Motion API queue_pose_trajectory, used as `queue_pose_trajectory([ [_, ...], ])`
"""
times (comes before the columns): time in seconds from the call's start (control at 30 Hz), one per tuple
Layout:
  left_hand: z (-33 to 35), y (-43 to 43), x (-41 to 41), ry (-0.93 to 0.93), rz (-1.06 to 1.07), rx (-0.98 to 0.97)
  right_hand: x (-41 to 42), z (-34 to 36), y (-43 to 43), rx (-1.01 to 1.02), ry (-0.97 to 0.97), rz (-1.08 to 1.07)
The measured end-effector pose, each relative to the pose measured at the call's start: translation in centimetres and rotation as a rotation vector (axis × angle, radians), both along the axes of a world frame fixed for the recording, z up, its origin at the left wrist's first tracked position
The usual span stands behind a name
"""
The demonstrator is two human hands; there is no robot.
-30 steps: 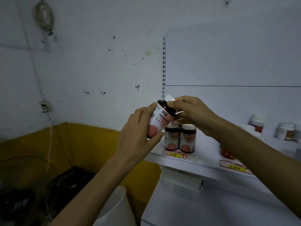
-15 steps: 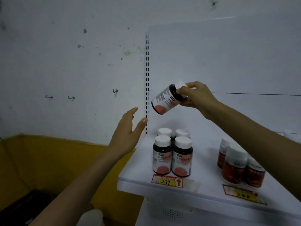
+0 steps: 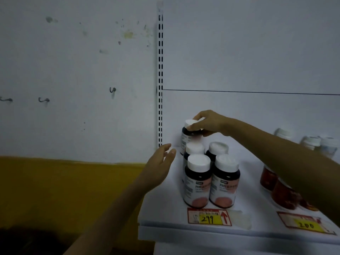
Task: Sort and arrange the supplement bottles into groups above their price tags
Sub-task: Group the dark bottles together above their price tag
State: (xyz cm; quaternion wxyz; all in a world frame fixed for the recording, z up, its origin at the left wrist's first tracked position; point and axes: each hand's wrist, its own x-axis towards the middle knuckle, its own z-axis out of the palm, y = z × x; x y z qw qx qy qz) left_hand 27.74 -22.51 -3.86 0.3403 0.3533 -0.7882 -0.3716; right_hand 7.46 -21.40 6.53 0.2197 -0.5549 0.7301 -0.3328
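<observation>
Left price tag on the shelf front edge: yellow panel reads 299, with a red up-arrow beside it. Right price tag: yellow panel reads 200. Label print on the front bottles and on the held bottle in my right hand is too blurred to read.

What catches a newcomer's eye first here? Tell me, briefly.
The right hand holds a white-capped dark bottle by its cap behind four matching bottles above the 299 price tag. The left hand hovers open beside them; red-labelled bottles stand to the right.
</observation>
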Motion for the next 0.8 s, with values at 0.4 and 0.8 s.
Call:
queue_pose_trajectory([
  [0.4,-2.8,-4.4,-3.5,0.094,-0.179,0.174,0.1,-1.3,-2.0,0.271,0.137,-0.093],
  [0.8,-4.4,-5.8,-4.1,0.14,-0.289,0.111,1.6,-0.8,-0.6,0.331,0.211,-0.134],
])
